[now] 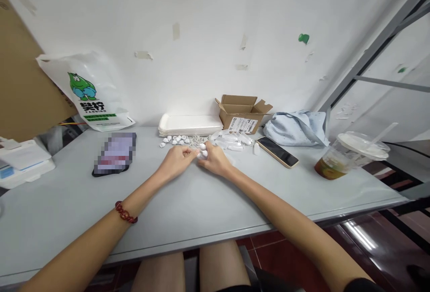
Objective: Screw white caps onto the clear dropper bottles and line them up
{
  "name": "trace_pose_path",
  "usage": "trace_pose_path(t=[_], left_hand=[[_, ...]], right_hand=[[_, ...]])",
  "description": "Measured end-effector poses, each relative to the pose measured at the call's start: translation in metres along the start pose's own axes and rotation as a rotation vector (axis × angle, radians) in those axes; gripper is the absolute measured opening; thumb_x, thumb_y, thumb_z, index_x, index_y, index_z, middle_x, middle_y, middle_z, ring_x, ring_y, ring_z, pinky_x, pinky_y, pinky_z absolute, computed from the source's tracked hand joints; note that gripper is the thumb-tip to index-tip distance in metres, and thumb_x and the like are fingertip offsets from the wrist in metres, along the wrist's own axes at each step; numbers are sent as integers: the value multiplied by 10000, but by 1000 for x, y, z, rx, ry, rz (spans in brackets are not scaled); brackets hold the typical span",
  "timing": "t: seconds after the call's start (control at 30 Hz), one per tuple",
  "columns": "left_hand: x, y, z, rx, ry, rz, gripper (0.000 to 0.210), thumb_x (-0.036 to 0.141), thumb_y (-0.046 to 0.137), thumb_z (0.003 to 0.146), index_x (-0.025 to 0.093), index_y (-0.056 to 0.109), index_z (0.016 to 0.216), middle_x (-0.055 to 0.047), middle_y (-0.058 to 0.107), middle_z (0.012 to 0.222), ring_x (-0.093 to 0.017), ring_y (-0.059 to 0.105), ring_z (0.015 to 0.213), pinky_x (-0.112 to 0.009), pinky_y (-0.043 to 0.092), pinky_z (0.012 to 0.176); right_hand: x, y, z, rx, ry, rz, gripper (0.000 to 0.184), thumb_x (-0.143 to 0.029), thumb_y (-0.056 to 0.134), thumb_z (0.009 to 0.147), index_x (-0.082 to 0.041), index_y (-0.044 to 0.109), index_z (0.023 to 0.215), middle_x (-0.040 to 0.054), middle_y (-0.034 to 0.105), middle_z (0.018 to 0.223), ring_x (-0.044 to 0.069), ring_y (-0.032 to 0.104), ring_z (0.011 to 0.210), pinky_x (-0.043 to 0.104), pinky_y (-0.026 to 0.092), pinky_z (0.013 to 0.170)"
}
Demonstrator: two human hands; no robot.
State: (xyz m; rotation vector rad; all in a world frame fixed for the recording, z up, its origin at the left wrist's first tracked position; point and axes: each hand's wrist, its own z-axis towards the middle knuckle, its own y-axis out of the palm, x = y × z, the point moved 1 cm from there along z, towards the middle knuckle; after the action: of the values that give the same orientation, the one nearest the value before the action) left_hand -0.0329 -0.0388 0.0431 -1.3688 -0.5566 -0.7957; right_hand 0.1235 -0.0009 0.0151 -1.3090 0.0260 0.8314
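Small white pieces (204,153), two visible, sit in the narrowed fingers of the right hand (215,160) at the middle of the counter (188,207). The left hand (177,161) is just beside them, fingers close together; whether these grip anything cannot be told. Farther off lie loose white caps (174,139) at left, clear plastic parts (231,140) and an open cardboard box (231,115) at right.

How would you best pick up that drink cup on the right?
I'd probably wrap the right hand around the clear wall of the cup, below its wide lid, coming from the left: the straw juts up toward the right, making a top grip awkward.
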Motion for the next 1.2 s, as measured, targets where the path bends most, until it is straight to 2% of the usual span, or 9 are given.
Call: trace_pose_path(t=[0.1, 0.3, 0.47, 0.57, 0.67, 0.87, 0.97, 1.07, 1.2], left_hand=[[-1, 0, 2, -25, 67, -5, 349, 485, 522, 758, 156, 626, 711, 4, 571, 645, -156, 487, 619, -266, 351, 581], [2, 5, 1, -5, 84, 24, 386, 435, 443, 801, 183, 476, 511, 26, 460, 509, -137, 432, 556, -260, 335, 572], [-1, -2, 2, 120, 86, 38, 281, 456, 592, 704, 182, 591, 765, 49, 477, 557, -144, 452, 565, -260, 354, 582], [-4, -4, 3, 33, 150, -16, 336, 450, 575, 733, 179, 616, 927, 72, 425, 524, -141, 443, 549, -264, 371, 612], [-4, -4, 3, -50, 181, -26, 330, 462, 555, 755, 173, 637, 892, 63, 435, 528, -141, 453, 566, -261, 372, 616], [-1, -4, 2, -2, 107, 44, 397, 545, 561, 731, 156, 639, 714, 26, 498, 564, -146, 458, 570, -260, 335, 565], [-1, -5, 2, 14, 130, 38, 376, 514, 587, 727, 156, 654, 822, 46, 471, 544, -145, 458, 564, -259, 345, 579], [0, -6, 3, -55, 191, -5, 360, 462, 567, 756, 169, 652, 948, 68, 427, 525, -145, 462, 567, -258, 368, 614], [5, -5, 1, -50, 137, 21, 350, 482, 542, 758, 154, 655, 808, 54, 425, 516, -136, 428, 541, -250, 328, 552]], right_hand=[[-1, 0, 0, 13, 10, 19, 262, -299, 577, 686, -220, 383, 844, -5, 536, 672, 179, 478, 568, 258, 317, 517], [-3, -2, -2, 21, 43, 22, 262, -311, 580, 688, -219, 390, 843, -5, 535, 673, 184, 487, 584, 261, 320, 526], [-2, -4, -1, -10, 37, 32, 273, -298, 580, 680, -213, 406, 872, -9, 527, 671, 183, 485, 589, 258, 317, 528], [-1, -6, 0, -37, 5, 50, 282, -306, 585, 677, -211, 415, 881, -13, 526, 667, 185, 490, 601, 257, 324, 535], [1, -7, 0, -28, -36, 44, 289, -309, 588, 674, -207, 422, 888, -4, 543, 693, 189, 499, 626, 263, 337, 557], [2, -6, -1, -28, -61, 61, 272, -308, 576, 683, -204, 425, 884, -8, 537, 695, 180, 494, 623, 259, 335, 554], [3, -6, 0, -27, -65, 62, 268, -312, 574, 684, -209, 413, 873, -25, 501, 656, 171, 472, 591, 253, 313, 535], [5, -8, 0, -37, -86, 73, 273, -299, 584, 672, -214, 406, 860, -41, 475, 627, 163, 461, 571, 244, 298, 519], [6, -8, 0, -42, -99, 85, 276, -296, 588, 668, -216, 402, 855, -46, 464, 622, 157, 452, 563, 238, 287, 509]])
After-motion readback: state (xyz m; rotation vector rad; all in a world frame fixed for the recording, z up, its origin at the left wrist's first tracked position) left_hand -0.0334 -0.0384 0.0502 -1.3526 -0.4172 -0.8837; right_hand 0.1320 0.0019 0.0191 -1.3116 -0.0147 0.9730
